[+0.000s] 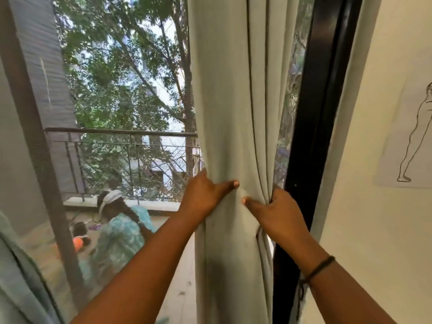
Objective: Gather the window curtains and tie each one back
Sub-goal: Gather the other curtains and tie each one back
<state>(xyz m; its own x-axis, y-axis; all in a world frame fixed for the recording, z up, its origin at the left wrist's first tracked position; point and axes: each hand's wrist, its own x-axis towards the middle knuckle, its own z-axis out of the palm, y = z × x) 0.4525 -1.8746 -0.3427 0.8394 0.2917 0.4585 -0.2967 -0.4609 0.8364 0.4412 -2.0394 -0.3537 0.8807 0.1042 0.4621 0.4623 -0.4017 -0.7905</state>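
A pale grey-green curtain (236,101) hangs in folds just left of the black window frame (320,108). My left hand (205,195) grips the curtain's left edge, thumb across the front and fingers hidden behind the cloth. My right hand (278,211) grips its right edge at the same height, thumb pointing left towards the other thumb. Between the two hands the curtain is squeezed into a narrow bundle. No tie-back shows. A second curtain's edge (16,272) shows at the bottom left.
A white wall (374,230) with a line-drawing poster (411,136) stands close on the right. Through the mesh screen are a balcony railing (121,134), trees, and a person (119,225) crouched on the balcony floor. A grey screen post (42,160) slants on the left.
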